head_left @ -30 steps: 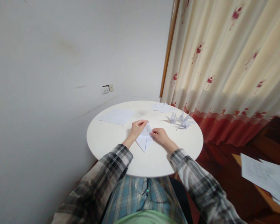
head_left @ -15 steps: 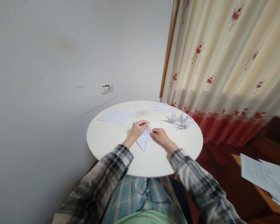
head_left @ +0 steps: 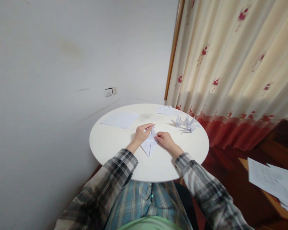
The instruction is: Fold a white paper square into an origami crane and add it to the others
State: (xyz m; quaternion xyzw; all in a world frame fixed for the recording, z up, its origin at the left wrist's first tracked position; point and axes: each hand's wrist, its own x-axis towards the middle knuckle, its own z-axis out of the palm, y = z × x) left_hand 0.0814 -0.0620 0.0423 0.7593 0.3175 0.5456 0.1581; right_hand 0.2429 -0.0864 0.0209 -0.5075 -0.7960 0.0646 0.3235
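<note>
A white folded paper [head_left: 149, 145], kite-shaped with a crease down its middle, lies on the round white table [head_left: 158, 167], one point toward me. My left hand [head_left: 142, 132] is closed at the paper's far tip, thumb and fingers pinching it there. At the paper's right edge, my right hand [head_left: 164, 138] has its fingers curled and closed on that side. Parts of the left half of the paper are hidden under my left hand.
Several folded paper cranes [head_left: 188, 124] stand at the table's right. Flat white sheets [head_left: 120, 119] lie at the back left, more paper [head_left: 166, 110] at the back. A wall socket [head_left: 108, 92] and a curtain [head_left: 220, 70] are beyond. Written sheets [head_left: 271, 179] rest at lower right.
Almost nothing differs. The fingers of my left hand have shifted very slightly at the paper's far tip; my right hand and the paper stay in place.
</note>
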